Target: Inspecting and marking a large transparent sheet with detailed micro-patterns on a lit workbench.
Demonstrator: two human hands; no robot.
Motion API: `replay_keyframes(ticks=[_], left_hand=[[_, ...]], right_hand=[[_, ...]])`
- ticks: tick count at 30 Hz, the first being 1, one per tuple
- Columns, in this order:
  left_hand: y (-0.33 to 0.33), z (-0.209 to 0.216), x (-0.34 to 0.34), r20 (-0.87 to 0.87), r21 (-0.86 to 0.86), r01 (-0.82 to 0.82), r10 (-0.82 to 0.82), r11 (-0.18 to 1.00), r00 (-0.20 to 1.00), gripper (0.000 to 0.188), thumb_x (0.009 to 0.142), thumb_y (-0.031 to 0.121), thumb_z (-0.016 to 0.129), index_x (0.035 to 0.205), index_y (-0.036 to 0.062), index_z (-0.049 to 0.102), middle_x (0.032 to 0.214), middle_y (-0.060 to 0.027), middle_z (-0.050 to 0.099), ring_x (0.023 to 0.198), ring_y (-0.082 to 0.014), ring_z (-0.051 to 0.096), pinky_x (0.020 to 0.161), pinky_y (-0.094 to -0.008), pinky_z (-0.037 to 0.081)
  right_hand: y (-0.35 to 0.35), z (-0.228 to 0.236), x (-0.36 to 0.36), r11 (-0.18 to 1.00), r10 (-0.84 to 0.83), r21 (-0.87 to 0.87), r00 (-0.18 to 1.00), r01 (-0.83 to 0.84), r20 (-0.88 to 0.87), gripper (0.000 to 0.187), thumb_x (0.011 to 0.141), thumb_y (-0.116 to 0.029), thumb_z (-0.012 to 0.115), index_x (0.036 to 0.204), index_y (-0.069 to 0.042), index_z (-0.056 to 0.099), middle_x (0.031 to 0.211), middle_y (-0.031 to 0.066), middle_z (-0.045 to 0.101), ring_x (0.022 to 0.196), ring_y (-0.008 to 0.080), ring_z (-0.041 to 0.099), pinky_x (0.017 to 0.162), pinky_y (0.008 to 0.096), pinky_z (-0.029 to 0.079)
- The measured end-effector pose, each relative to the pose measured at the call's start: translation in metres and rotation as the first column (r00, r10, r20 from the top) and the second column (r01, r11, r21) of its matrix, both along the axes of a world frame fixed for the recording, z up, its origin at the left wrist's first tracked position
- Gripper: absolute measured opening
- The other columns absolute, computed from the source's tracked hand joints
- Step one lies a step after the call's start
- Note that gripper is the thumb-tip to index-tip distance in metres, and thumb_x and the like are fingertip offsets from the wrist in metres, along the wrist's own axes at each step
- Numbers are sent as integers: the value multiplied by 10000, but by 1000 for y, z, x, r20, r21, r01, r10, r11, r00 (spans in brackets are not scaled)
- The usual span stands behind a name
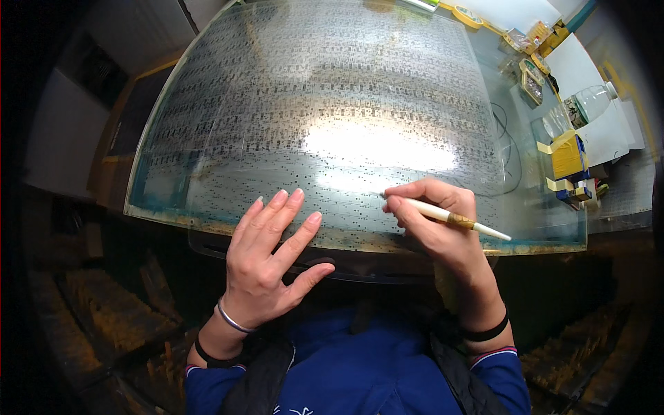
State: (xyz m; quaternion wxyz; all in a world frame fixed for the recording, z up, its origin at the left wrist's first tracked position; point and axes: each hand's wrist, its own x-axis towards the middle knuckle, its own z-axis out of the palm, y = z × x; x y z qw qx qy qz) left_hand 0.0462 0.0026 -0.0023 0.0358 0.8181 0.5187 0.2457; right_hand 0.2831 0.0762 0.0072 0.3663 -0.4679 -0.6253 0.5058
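Note:
A large clear film sheet (290,176), covered in rows of small dark dots and marks, lies on the glass-topped table. My left hand (270,256) rests near the front edge with its fingers spread over the sheet, holding nothing. In a pinch grip, my right hand (436,214) holds a slim pen-like tool (484,229) with a tapered white handle and a brown-gold band. Its working tip sits over the dotted front part of the sheet, mostly hidden by my fingers, so I cannot tell whether it touches.
Bright glare covers the middle of the sheet. Along the right side stand a yellow and blue box (569,158), a clear plastic bottle (593,102) and a small tray (531,81). A yellow tape roll (468,16) lies at the back; a thin dark cable (513,149) curls near the right.

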Motion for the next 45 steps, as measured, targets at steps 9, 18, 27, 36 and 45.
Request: replay_keyframes(ticks=[9,18,27,36,45], left_hand=[[0,-1,-1,5,7,2,-2,1000,1000,566,731,349,749,1204,67,618,1324,-191,519,1246,-357,476,1047,-485,336],[-1,0,0,-2,11,-2,3,1000,1000,565,736,357,744,1200,59,619,1320,-195,521,1246,-359,476,1043,-485,340],[-4,-1,5,-21,7,-6,6,1000,1000,558,744,384,736,1182,55,632,1314,-194,528,1236,-358,487,1032,-493,348],[-4,1,6,-18,5,-5,5,1000,1000,570,723,368,754,1186,61,630,1315,-190,527,1230,-360,490,1023,-485,360],[-7,0,11,-56,23,2,-1,1000,998,567,730,387,747,1196,87,628,1310,-185,530,1225,-344,493,1006,-465,382]], right_hand=[[0,-3,2,998,37,41,999,-37,0,139,836,-52,654,925,51,683,781,76,695,721,72,631,638,204,499],[-1,7,11,979,199,31,976,-202,84,134,808,-82,683,877,31,703,727,49,681,663,60,601,590,204,471],[11,2,33,975,-218,-61,974,214,-63,160,852,-108,676,948,21,680,774,54,685,661,66,607,560,197,477],[6,10,32,980,56,-186,998,-63,-42,137,836,-91,673,912,20,696,776,42,683,684,55,593,603,186,463],[11,3,-3,995,-97,-38,995,96,-34,170,846,-81,672,959,46,681,773,58,684,694,55,600,599,199,467]])
